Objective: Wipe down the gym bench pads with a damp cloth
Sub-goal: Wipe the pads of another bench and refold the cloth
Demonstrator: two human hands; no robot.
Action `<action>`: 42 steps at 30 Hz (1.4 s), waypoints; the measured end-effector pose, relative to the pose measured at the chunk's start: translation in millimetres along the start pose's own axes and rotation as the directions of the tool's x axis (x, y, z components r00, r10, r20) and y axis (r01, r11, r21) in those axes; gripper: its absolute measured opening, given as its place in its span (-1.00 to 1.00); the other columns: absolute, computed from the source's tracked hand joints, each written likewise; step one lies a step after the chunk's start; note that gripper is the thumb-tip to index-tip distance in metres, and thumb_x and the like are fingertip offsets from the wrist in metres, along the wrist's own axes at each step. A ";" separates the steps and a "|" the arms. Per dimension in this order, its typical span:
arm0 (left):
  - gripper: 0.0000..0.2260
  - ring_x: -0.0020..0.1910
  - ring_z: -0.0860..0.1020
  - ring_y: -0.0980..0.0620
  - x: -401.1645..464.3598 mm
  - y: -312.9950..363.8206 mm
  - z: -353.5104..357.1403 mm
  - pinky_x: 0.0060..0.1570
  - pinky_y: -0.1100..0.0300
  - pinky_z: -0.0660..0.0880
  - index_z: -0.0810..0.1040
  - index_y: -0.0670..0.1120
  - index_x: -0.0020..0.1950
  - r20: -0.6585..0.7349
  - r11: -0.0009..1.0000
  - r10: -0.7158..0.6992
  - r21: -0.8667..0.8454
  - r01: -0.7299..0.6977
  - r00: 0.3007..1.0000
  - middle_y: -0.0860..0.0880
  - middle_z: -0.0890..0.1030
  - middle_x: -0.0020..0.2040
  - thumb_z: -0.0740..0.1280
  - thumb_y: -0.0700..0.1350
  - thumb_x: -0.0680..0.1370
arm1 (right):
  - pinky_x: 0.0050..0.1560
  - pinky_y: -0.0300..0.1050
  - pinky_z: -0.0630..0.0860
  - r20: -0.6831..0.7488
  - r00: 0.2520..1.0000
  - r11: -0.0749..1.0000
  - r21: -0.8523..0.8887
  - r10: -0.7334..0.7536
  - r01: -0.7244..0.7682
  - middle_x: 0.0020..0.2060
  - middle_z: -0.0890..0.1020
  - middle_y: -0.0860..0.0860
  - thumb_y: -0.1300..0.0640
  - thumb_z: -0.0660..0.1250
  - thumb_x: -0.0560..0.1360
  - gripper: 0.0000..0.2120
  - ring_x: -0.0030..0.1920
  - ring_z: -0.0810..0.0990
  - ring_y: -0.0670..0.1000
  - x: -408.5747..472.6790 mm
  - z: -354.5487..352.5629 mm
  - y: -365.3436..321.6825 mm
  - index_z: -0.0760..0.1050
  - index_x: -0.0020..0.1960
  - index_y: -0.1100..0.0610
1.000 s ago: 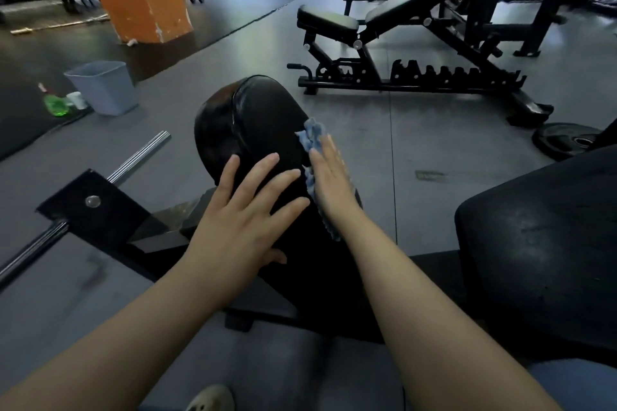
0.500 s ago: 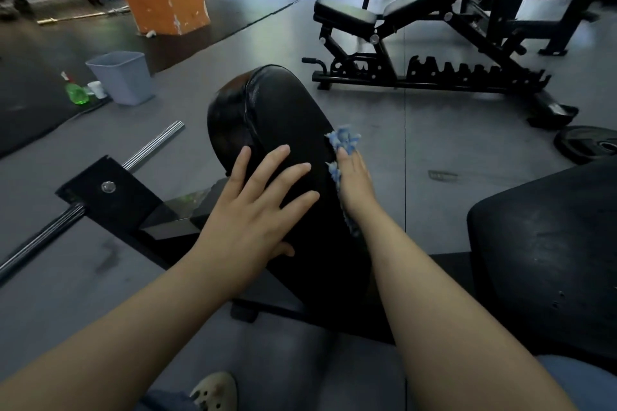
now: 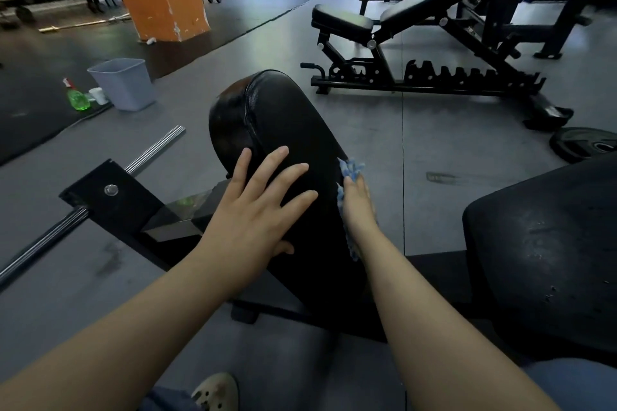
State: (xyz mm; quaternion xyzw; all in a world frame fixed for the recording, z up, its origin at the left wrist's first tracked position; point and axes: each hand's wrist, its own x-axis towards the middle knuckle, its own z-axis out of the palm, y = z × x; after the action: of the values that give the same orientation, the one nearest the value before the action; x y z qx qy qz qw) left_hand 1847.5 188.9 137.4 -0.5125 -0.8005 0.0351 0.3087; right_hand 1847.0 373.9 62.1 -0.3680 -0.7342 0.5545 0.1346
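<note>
Pad: we see the black pad (image 3: 287, 130) at the middle of the view, glossy and sloping up away from us.
Left hand: our left hand (image 3: 253, 210) lies flat on top of the pad with its fingers spread wide, holding nothing.
Right hand: our right hand (image 3: 359, 203) presses against the pad's right side, fingers fairly straight; we cannot tell how the thumb lies.
Cloth: the blue cloth (image 3: 349, 170) sits between our right hand and the pad's right edge, poking out above the fingertips and below the wrist.
Bin: a grey bin (image 3: 123, 83) stands well left of the pad, beyond it.
Bottle: a green spray bottle (image 3: 77, 97) stands just left of the bin.
Bench: an adjustable bench (image 3: 417, 43) stands beyond the pad to its right.
Seat: a second black seat (image 3: 547, 243) lies right of the pad.
</note>
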 end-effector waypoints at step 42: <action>0.11 0.45 0.09 -0.32 -9.5 -28.3 -4.6 0.37 -0.13 0.01 0.05 -0.11 0.49 -0.058 0.924 -0.306 -0.260 0.282 0.950 -0.35 0.12 0.46 0.60 0.11 0.12 | 0.46 0.14 0.13 -0.040 0.994 0.987 0.121 -0.106 0.110 0.49 0.24 -0.01 -0.27 -0.06 0.52 -0.40 0.47 0.21 0.03 -63.1 9.6 18.3 0.07 0.52 -0.13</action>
State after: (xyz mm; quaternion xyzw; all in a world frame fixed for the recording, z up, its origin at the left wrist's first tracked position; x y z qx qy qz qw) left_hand 1830.0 166.3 147.3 -0.4222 -0.8504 -0.1371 0.2825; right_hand 1892.1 325.6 55.3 -0.3277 -0.7152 0.5843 0.1991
